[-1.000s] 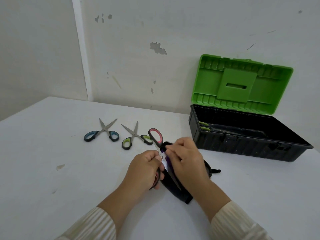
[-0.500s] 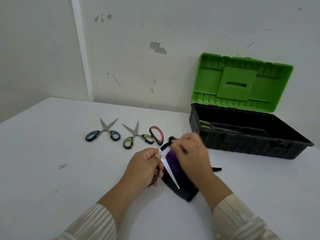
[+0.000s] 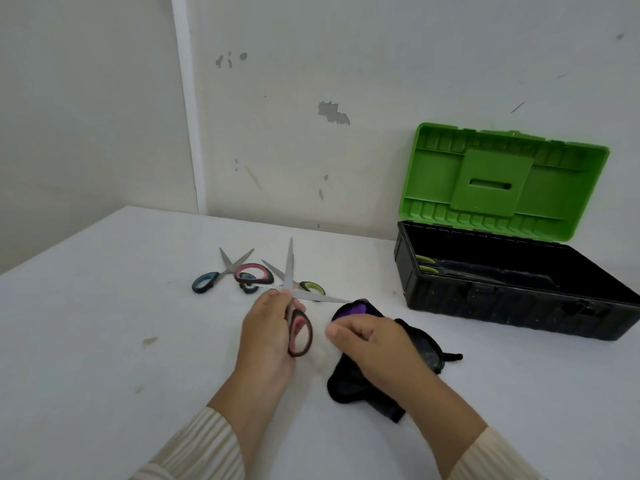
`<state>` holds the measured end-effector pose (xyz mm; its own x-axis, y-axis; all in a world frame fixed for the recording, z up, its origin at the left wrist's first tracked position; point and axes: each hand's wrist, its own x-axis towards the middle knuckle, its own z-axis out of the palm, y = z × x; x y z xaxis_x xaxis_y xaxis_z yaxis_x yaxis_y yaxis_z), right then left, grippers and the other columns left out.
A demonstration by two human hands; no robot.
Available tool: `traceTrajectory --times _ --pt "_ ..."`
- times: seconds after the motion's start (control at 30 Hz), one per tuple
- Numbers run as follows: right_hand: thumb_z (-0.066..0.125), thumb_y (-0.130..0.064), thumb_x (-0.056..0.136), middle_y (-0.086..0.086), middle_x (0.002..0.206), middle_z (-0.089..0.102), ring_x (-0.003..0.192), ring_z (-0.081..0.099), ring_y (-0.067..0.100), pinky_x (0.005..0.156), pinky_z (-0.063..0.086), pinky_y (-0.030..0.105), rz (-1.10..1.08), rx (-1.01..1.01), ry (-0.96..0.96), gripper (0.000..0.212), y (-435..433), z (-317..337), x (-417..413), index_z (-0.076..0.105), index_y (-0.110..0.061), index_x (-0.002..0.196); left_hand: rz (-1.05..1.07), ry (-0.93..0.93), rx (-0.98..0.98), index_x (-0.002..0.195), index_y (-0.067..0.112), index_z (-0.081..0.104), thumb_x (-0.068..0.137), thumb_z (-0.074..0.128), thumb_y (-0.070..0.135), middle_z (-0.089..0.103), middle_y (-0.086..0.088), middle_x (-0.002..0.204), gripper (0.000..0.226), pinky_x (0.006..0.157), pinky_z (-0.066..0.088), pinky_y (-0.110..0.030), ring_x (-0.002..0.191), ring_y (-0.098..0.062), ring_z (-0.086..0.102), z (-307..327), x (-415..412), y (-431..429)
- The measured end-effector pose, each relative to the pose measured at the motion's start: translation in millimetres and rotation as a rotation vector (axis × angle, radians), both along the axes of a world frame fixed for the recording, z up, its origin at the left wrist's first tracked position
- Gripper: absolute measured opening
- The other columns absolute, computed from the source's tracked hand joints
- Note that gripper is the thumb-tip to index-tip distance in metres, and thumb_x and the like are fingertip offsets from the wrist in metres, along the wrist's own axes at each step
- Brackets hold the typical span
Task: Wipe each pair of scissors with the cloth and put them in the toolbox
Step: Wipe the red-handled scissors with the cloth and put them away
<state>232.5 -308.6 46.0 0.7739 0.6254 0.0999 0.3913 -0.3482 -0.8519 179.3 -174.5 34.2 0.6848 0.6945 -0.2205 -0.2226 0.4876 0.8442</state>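
Left hand point(image 3: 266, 327): gripped red scissors point(image 3: 293, 317), blades splayed wide.
Right hand point(image 3: 374, 344): clutched cloth point(image 3: 349, 386) at scissors' 4 o'clock.
Risk: blade tip aimed at 3 o'clock could nick those fingers.
Toolbox point(image 3: 485, 303): open, 2 o'clock.

table point(image 3: 86, 358): white, stained | wall point(image 3: 346, 46): chipped paint | corner strip point(image 3: 185, 98): white

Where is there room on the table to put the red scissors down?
Lots of bare table lies left of the left hand, nearer than the blue scissors. More lies right of the cloth, before the toolbox. It's crowded behind the hands, where the blue and green scissors lie.
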Motion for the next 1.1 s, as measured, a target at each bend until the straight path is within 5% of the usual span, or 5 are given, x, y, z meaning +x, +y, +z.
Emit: traceTrajectory --times 0.17,0.33,0.7,0.93,1.1 --pt "0.058 -0.017 0.086 -0.003 0.068 0.061 0.051 0.05 0.001 0.057 0.042 0.017 0.013 0.033 0.056 0.01 12 -8 -9 0.067 -0.016 0.088 -0.137 -0.045 -0.098 0.071 0.01 0.054 0.093 0.049 0.017 0.052 -0.005 0.055 0.024 0.041 0.04 -0.024 0.046 -0.017 0.052 -2 2 -25" --pt "0.058 -0.018 0.086 0.0 0.061 0.056 0.044 0.048 0.006 0.042 0.037 0.016 -0.025 -0.017 0.146 0.01 -9 4 5 0.069 -0.017 0.088 -0.087 -0.146 -0.252 0.078 0.015 0.058 0.092 0.056 0.021 0.061 -0.001 0.066 0.015 0.081 0.048 -0.034 0.069 -0.016 0.057 3 1 7" --pt "0.056 -0.012 0.088 -0.002 0.053 0.062 0.044 0.051 0.012 0.041 0.046 0.022 -0.193 0.182 0.24 0.012 -13 4 12 0.067 -0.008 0.087 -0.451 -0.004 0.095 0.128 0.019 0.058 0.095 0.051 0.005 0.074 -0.015 0.104 0.037 0.072 0.061 -0.033 0.089 -0.026 0.072 -10 -2 -27" --pt "0.063 -0.036 0.082 0.0 0.071 0.065 0.066 0.06 0.009 0.069 0.054 0.03 -0.294 0.065 -0.004 0.024 -21 18 26 0.069 -0.019 0.098 -0.436 -0.005 0.162 0.12 0.024 0.062 0.091 0.057 0.005 0.076 -0.008 0.1 0.035 0.065 0.06 -0.03 0.08 -0.021 0.073 -5 -7 -38" --pt "0.065 -0.033 0.079 -0.006 0.049 0.054 0.048 0.048 0.013 0.053 0.041 0.031 -0.426 0.207 0.012 0.022 -41 31 36 0.067 -0.012 0.075 -0.515 0.016 0.467 0.116 0.03 0.063 0.089 0.059 0.0 0.075 0.003 0.102 0.04 0.075 0.059 -0.027 0.089 -0.01 0.072 5 -8 -64"
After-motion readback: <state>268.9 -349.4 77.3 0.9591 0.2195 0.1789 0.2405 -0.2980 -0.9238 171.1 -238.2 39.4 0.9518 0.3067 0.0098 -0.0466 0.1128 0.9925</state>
